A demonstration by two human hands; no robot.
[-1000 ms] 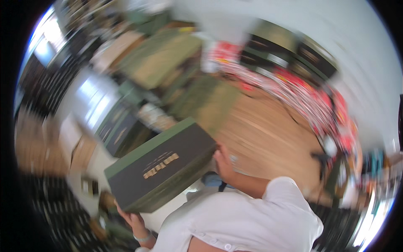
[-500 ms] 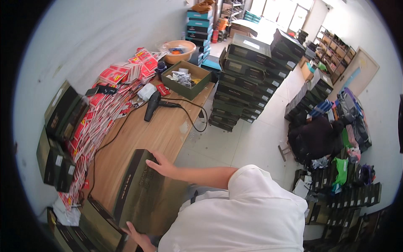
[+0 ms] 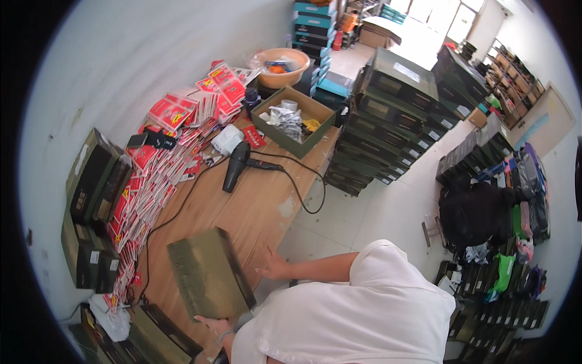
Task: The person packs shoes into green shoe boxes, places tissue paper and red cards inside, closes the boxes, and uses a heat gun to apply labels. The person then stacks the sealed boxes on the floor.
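You are setting dark green box [image 3: 209,280] on near end of wooden table [image 3: 254,209]. Left hand [image 3: 213,326] gripping near edge; right hand [image 3: 274,266] spread open, just beside box. Box down, not released. Hair dryer [image 3: 235,167] far.

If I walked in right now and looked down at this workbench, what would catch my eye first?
Probably the dark green box lying on the near end of the wooden bench, with the left hand at its near edge and the right hand beside it. Next, the spread of red packets along the wall side, and the black hair dryer with its cord in the middle. Beyond the bench stands a tall stack of green boxes.
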